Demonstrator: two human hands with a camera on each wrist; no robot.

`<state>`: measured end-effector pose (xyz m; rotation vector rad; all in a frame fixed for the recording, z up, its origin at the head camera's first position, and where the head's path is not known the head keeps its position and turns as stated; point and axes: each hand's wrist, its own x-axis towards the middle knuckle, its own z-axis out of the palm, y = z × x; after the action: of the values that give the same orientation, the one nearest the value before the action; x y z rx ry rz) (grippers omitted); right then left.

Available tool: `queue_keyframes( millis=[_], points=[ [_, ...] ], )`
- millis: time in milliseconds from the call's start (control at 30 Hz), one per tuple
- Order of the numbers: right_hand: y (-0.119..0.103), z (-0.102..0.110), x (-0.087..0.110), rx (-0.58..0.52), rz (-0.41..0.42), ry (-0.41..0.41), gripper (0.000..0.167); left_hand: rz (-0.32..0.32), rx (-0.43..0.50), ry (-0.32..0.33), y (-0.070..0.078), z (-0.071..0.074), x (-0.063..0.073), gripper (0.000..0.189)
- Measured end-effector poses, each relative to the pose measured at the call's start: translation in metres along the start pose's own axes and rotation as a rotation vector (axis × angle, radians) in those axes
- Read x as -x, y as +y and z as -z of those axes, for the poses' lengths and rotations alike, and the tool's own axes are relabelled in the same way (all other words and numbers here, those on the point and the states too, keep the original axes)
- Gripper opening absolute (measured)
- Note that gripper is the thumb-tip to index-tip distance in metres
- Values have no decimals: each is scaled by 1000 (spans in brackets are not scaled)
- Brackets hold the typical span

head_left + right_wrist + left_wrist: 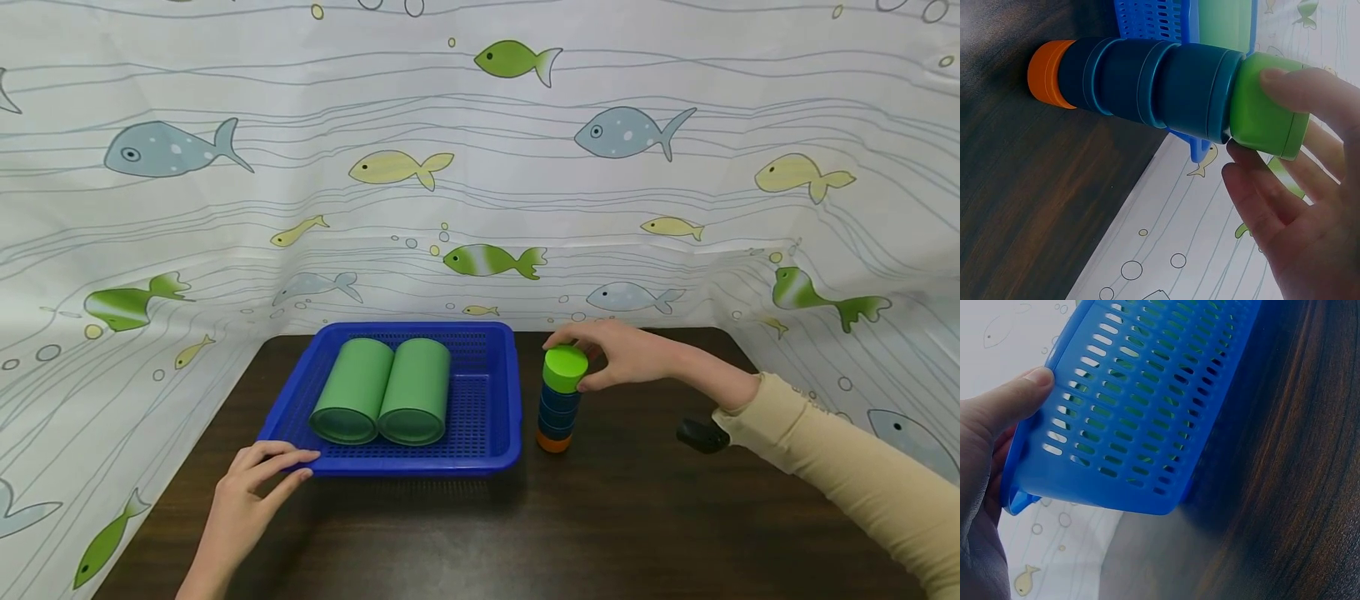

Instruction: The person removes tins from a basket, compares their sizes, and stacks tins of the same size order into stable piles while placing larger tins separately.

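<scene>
A blue plastic basket (504,400) with slotted walls stands on the table and holds two light-green cylinders (352,383) lying side by side. My left hand (243,500) pinches its near left corner, the thumb (1038,381) outside the rim and the fingers mostly hidden behind it. To the right of the basket, a tall stack of round containers (558,410) stands upright: orange at the bottom, several dark blue sections (1129,81), a lime-green piece (1263,106) on top. My right hand (618,352) grips that green piece between thumb and fingers.
The dark wooden table (637,517) extends in front of the basket and the stack. A white sheet (480,208) printed with fish hangs behind and along both sides. A small black device (702,435) sits at my right wrist, under the beige sleeve (840,467).
</scene>
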<state>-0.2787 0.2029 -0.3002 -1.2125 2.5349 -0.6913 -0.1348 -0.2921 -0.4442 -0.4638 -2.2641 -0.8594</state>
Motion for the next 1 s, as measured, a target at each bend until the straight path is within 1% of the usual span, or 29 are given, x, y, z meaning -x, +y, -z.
queue_keyframes(
  millis=[300, 600, 667, 900, 1000],
  points=[
    [0, 1, 1, -12, -21, -6, 61, 4, 2, -1, -1, -1, -1, 44],
    [0, 2, 2, -6, -5, 2, 61, -24, -11, 17, -1, -1, -2, 46],
    [0, 1, 2, -6, 3, 1, 60, -19, -10, 17, -1, -1, -2, 46],
    [0, 0, 2, -26, -16, -15, 61, -13, -9, 14, 0, -1, 0, 47],
    [1, -1, 2, -26, -7, -13, 61, -12, -8, 11, 0, -1, 0, 46]
  ],
)
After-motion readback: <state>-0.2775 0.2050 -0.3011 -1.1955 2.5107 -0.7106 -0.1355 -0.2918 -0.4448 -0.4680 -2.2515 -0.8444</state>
